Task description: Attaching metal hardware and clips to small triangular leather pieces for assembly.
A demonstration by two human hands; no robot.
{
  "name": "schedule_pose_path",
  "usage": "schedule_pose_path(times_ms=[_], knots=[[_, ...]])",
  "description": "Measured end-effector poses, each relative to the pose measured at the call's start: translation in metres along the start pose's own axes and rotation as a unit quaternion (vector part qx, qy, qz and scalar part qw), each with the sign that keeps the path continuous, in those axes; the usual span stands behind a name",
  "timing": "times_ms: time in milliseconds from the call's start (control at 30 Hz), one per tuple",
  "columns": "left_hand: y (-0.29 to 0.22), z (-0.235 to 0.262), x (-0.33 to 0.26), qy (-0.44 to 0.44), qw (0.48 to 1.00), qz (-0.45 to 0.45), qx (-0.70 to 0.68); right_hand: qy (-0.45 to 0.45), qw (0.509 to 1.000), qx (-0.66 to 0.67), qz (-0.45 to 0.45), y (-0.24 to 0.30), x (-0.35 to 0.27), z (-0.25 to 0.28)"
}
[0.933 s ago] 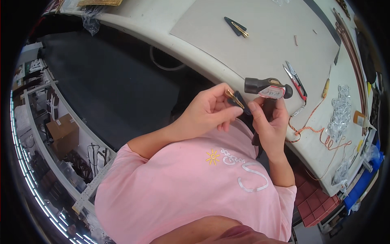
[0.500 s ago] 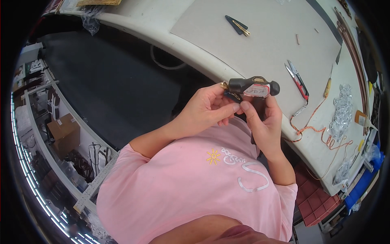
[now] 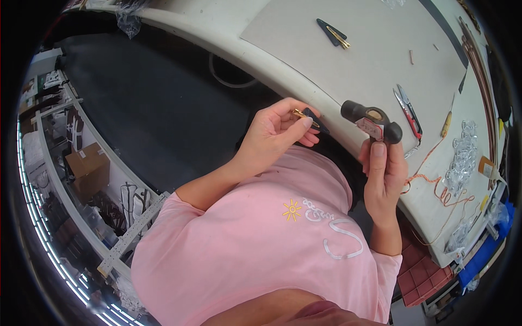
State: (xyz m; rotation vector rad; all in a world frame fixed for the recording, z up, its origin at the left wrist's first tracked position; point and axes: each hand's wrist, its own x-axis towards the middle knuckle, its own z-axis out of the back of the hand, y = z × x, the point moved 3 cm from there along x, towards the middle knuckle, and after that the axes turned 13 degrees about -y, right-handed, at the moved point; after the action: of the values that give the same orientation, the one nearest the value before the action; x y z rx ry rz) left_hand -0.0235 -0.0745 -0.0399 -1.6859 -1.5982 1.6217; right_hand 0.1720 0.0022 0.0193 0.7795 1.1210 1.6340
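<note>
**Small part in one hand, hammer in the other**

Head view: the left hand (image 3: 274, 136) pinches a small dark part with a gold pin (image 3: 308, 116) between thumb and fingertips, just off the edge of the white worktop (image 3: 283, 70). The right hand (image 3: 383, 174) is wrapped around the handle of a black-headed hammer (image 3: 371, 120), head up. Red-handled snips (image 3: 408, 111) lie on the worktop nearby.

White workbench (image 3: 304, 89) (grey mat (image 3: 370, 60), snips (image 3: 408, 111), orange wire (image 3: 435, 185)).
</note>
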Motion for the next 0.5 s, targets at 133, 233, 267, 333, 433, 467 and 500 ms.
schedule_pose_path(times_ms=[133, 233, 267, 333, 433, 467, 500], knots=[[-0.007, -0.005, -0.003, 0.009, 0.999, -0.032, 0.020, 0.033, 0.995, -0.068, 0.060, 0.008, 0.008, -0.006], [-0.007, -0.006, 0.000, -0.001, 0.997, -0.079, 0.019, 0.042, 0.996, -0.056, 0.063, 0.006, 0.004, -0.012], [-0.008, -0.005, -0.001, -0.002, 0.997, -0.080, 0.018, 0.041, 0.995, -0.062, 0.064, 0.006, 0.004, -0.014], [-0.012, -0.005, -0.001, -0.012, 0.996, -0.085, 0.017, 0.049, 0.996, -0.060, 0.047, 0.006, 0.004, -0.012], [-0.009, -0.001, 0.000, -0.021, 0.997, -0.072, 0.005, 0.054, 0.995, -0.069, 0.050, 0.005, 0.006, -0.008], [-0.008, -0.001, 0.001, -0.021, 0.997, -0.072, 0.005, 0.051, 0.993, -0.079, 0.072, 0.006, 0.008, -0.007], [-0.007, -0.002, 0.003, -0.029, 0.996, -0.078, 0.013, 0.051, 0.993, -0.079, 0.071, 0.009, 0.009, -0.007]])
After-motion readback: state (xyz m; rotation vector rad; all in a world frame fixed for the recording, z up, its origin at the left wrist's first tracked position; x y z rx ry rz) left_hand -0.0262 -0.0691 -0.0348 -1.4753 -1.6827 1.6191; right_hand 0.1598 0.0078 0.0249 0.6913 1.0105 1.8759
